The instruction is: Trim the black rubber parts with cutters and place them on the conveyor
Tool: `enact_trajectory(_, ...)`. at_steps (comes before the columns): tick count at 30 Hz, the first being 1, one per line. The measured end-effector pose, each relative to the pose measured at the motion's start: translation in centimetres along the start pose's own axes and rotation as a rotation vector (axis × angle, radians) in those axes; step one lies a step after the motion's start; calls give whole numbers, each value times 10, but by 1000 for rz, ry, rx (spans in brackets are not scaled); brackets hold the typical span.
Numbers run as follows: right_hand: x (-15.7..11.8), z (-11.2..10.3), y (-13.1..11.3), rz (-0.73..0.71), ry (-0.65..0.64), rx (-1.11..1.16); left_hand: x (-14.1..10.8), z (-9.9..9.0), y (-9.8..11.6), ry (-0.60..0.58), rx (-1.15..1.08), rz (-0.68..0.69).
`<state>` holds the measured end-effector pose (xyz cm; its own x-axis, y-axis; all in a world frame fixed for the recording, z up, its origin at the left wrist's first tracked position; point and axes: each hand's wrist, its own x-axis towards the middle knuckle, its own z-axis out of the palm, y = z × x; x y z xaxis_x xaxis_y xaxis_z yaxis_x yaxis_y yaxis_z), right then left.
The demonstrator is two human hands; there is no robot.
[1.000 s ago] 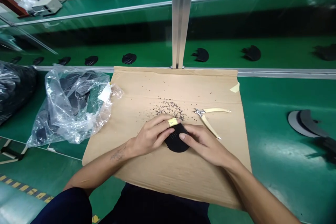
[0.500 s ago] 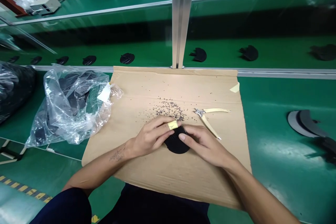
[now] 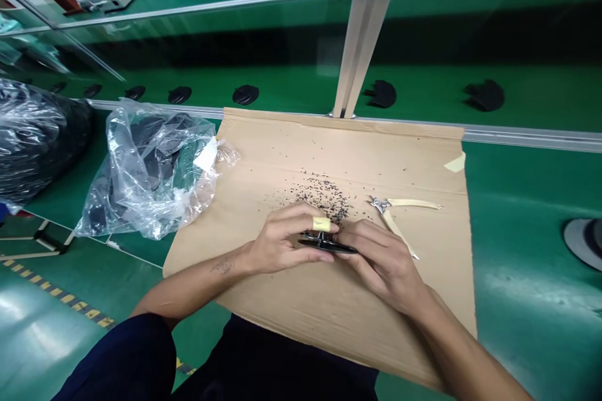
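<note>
Between my two hands is a black rounded plastic part (image 3: 324, 244), tilted so that it shows nearly edge-on. My left hand (image 3: 286, 238), with yellow tape round one finger, is closed on its left side. Closed on the right edge is my right hand (image 3: 383, 257). Small black scraps (image 3: 324, 194) lie scattered on the cardboard sheet (image 3: 291, 307) just beyond my fingers. To the right of my hands, nippers (image 3: 388, 207) with pale yellow handles lie with the handles spread. The part's underside and some of my fingertips are hidden.
A clear plastic bag (image 3: 155, 163) with dark parts lies left of the cardboard, beside a black bag (image 3: 37, 138). Several black parts, one of them a rounded piece (image 3: 245, 94), lie along the green surface behind. A metal post (image 3: 364, 37) rises at the cardboard's back edge.
The black part has turned from showing its broad face to nearly edge-on, still held by both hands. My view has shifted, so the surroundings sit farther right in the picture.
</note>
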<state>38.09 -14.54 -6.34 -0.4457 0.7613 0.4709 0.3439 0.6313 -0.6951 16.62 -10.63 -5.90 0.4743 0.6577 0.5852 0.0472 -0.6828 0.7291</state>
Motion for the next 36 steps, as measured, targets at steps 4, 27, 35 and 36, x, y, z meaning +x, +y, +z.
enact_trajectory(4,-2,3,2,-72,35,-49,0,0,0,-5,13,60)
enact_trajectory(27,-1,-3,1,-125,-65,-162,-4,-2,-1,-45,-10,99)
enact_trajectory(35,0,-3,0,-129,-68,-135,-4,-2,-2,-45,-5,121)
enact_trajectory(36,0,-3,-1,-132,-74,-124,-4,-2,-2,-44,-6,119)
